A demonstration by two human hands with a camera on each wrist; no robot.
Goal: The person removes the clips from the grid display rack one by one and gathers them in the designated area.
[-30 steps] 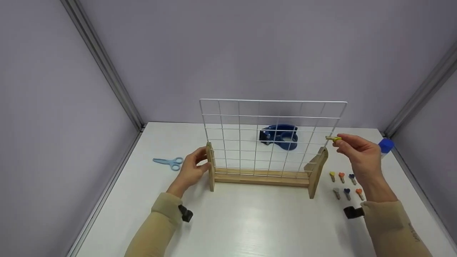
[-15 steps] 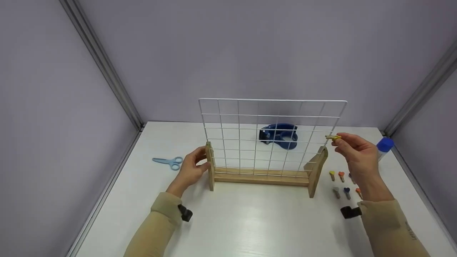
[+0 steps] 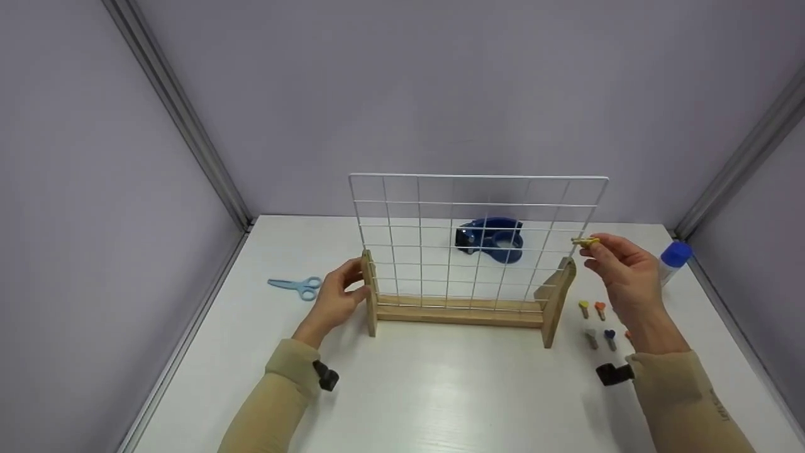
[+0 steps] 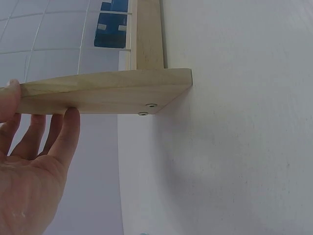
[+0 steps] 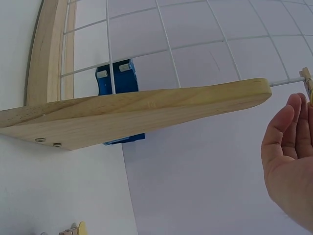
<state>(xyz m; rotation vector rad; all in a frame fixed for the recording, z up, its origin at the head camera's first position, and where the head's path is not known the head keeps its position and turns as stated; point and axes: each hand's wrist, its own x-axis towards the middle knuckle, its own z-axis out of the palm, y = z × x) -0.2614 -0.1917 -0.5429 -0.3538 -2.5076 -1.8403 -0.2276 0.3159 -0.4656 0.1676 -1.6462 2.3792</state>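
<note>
A white wire grid (image 3: 465, 177) stands upright in a wooden stand (image 3: 462, 316). My left hand (image 3: 334, 303) grips the stand's left side panel (image 4: 105, 90) by its edges, thumb on the near side and fingers round the far side. At the grid's right edge, just above the right side panel (image 5: 146, 110), my right hand (image 3: 629, 267) pinches a small wooden clothespin with a yellow decoration (image 3: 589, 241) between thumb and fingers. The clothespin's tip meets the outer right wire; whether it is clamped there cannot be told. In the right wrist view the clothespin is cut off by the frame's edge.
Several small clothespins with heart tops, including an orange one (image 3: 600, 307) and a dark blue one (image 3: 610, 336), lie right of the stand. A blue tape dispenser (image 3: 497, 238) sits behind the grid, light-blue scissors (image 3: 299, 286) lie left, and a blue-capped bottle (image 3: 675, 255) stands far right.
My right wrist and forearm have shifted slightly left, hiding one dark blue clothespin and showing more of the bottle. The pinched clothespin stays at the grid's right edge. My left hand keeps its hold.
</note>
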